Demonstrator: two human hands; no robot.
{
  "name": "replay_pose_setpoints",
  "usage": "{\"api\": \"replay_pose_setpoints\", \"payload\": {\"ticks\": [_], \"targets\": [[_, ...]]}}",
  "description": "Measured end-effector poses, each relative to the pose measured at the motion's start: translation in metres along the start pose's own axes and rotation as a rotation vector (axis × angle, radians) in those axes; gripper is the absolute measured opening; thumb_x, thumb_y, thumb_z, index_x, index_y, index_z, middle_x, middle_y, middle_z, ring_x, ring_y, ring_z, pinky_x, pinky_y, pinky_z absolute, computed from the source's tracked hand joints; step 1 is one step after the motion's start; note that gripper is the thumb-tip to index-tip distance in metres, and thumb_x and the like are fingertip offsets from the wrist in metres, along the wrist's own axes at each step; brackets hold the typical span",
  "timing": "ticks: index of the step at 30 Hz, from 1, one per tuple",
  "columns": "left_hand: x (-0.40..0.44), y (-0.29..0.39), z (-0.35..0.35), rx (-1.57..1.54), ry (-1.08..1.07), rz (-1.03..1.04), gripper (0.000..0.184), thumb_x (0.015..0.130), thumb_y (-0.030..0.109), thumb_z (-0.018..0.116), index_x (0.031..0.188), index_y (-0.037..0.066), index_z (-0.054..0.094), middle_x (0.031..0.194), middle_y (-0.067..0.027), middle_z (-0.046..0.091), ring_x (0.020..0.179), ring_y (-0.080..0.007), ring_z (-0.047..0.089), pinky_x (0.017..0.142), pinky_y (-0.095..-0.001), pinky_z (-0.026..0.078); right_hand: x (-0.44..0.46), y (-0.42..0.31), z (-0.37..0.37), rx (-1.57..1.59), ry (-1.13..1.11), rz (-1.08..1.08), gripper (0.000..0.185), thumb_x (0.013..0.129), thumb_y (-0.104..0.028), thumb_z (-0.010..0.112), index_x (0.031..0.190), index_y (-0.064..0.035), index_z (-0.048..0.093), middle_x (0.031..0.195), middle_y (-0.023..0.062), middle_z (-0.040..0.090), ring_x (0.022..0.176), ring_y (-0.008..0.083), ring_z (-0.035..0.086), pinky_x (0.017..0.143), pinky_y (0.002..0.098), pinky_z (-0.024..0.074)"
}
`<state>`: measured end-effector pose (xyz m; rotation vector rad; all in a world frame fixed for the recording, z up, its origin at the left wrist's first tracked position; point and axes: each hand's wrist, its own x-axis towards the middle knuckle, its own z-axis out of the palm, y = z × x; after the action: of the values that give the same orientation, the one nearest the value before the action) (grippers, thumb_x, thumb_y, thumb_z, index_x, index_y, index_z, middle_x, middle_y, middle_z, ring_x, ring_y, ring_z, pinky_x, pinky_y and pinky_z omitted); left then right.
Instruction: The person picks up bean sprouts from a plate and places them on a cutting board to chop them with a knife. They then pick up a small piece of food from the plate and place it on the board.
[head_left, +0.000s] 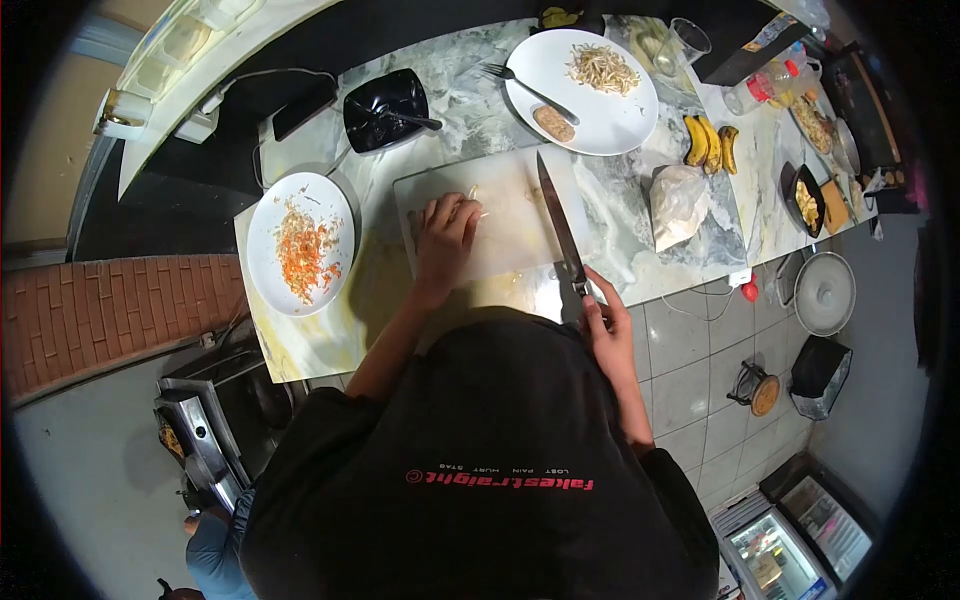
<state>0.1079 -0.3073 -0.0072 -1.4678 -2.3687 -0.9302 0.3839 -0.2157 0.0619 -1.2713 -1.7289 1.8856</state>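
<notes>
My left hand [446, 240] rests on the left part of the white cutting board [510, 215], its fingers bent together over a few pale shreds [474, 192] that show at the fingertips. What lies under the fingers is hidden. At the board's right edge my right hand [608, 322] grips the handle of a long knife [562, 225], whose blade points away from me and rests over the board's right side. Left of the board a white plate [262, 245] holds chopped orange and pale bits. Behind the board, a larger white plate [640, 125] carries pale shreds, a fork [545, 92] and a brown oval piece [553, 124].
A black square dish [375, 112] with a spoon stands at the back left, near a phone [305, 108]. To the right are a crumpled bag [680, 207], bananas [712, 145] and a bottle [748, 92]. A person's blue sleeve [215, 555] shows at the lower left.
</notes>
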Motion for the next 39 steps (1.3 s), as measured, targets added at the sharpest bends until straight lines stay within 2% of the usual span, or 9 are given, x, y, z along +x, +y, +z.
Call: {"api": "replay_pose_setpoints", "payload": {"ticks": [8,11,16,23,28,29,34,37,39], "targets": [[0.092,0.006,-0.036,-0.02,0.047,0.174,0.016,0.088,0.01,0.074,0.104,0.012,0.071,0.114,-0.0038,0.065,0.1,-0.0273,0.06,0.089,-0.04,0.047,-0.001,-0.011,-0.014,0.218,0.114,-0.05,0.045,0.109,-0.018,0.051,0.154,-0.0185,0.045,0.07,-0.0028,0.053,0.058,0.0037,0.044,0.053,0.0207,0.0344],[0.145,0.018,-0.031,-0.134,0.018,0.191,0.018,0.088,0.01,0.073,0.105,0.012,0.069,0.108,-0.0047,0.062,0.099,-0.0298,0.058,0.088,-0.043,0.046,0.001,-0.01,-0.019,0.255,0.213,-0.064,0.047,0.109,-0.021,0.05,0.155,-0.0193,0.042,0.067,-0.0012,0.053,0.047,0.0031,0.036,0.043,0.0211,0.0251],[0.208,0.024,0.043,-0.266,0.005,0.136,0.019,0.086,0.008,0.074,0.105,0.01,0.069,0.106,-0.0077,0.063,0.102,-0.0337,0.059,0.089,-0.0446,0.048,-0.005,0.004,-0.023,0.266,0.28,-0.047,0.047,0.11,-0.026,0.053,0.154,-0.0161,0.044,0.071,-0.0015,0.055,0.057,0.0042,0.043,0.051,0.0206,0.0334],[0.266,0.014,0.167,-0.235,-0.341,0.069,0.022,0.086,0.005,0.072,0.107,0.01,0.07,0.109,-0.0093,0.066,0.107,-0.0352,0.062,0.094,-0.0446,0.051,0.008,-0.001,-0.02,0.32,0.321,0.094,0.046,0.11,-0.022,0.051,0.154,-0.0143,0.044,0.073,-0.0017,0.057,0.058,0.0041,0.044,0.052,0.0207,0.0341],[0.279,0.014,0.188,0.002,-0.318,0.18,0.018,0.087,0.002,0.06,0.102,0.006,0.069,0.107,-0.014,0.067,0.106,-0.0353,0.063,0.093,-0.0436,0.054,0.035,0.0,-0.025,0.31,0.224,0.06,0.046,0.11,-0.019,0.051,0.155,-0.0143,0.043,0.073,-0.0016,0.056,0.056,0.0037,0.042,0.05,0.0202,0.0329],[0.277,0.011,0.194,-0.048,-0.241,0.18,0.008,0.091,0.001,0.06,0.096,0.003,0.065,0.097,-0.0177,0.066,0.101,-0.0382,0.064,0.087,-0.049,0.052,0.039,0.001,-0.027,0.313,0.212,0.064,0.046,0.11,-0.019,0.051,0.155,-0.0143,0.043,0.073,-0.0016,0.056,0.056,0.0037,0.042,0.05,0.0202,0.0329],[0.28,0.003,0.18,-0.139,-0.231,0.15,0.01,0.09,-0.002,0.061,0.099,0.003,0.063,0.089,-0.0186,0.069,0.088,-0.0409,0.068,0.076,-0.0491,0.055,0.05,-0.007,-0.029,0.318,0.212,0.088,0.047,0.109,-0.016,0.05,0.156,-0.0133,0.042,0.073,-0.0012,0.055,0.055,0.0035,0.042,0.049,0.0194,0.0328],[0.284,0.002,0.167,-0.334,-0.361,0.022,0.013,0.09,-0.002,0.065,0.101,0.004,0.064,0.092,-0.0171,0.071,0.088,-0.032,0.071,0.077,-0.04,0.057,0.052,-0.008,-0.027,0.337,0.197,0.059,0.047,0.109,-0.014,0.049,0.156,-0.013,0.042,0.073,-0.001,0.055,0.055,0.0036,0.042,0.048,0.0199,0.0334],[0.287,-0.003,0.164,-0.612,-0.484,-0.144,0.015,0.09,0.0,0.069,0.104,0.005,0.067,0.095,-0.0109,0.073,0.087,-0.0185,0.071,0.078,-0.0302,0.055,0.05,-0.008,-0.027,0.362,0.191,0.067,0.047,0.109,-0.014,0.049,0.156,-0.0131,0.042,0.073,-0.0011,0.055,0.055,0.0035,0.042,0.048,0.02,0.0336]]}}
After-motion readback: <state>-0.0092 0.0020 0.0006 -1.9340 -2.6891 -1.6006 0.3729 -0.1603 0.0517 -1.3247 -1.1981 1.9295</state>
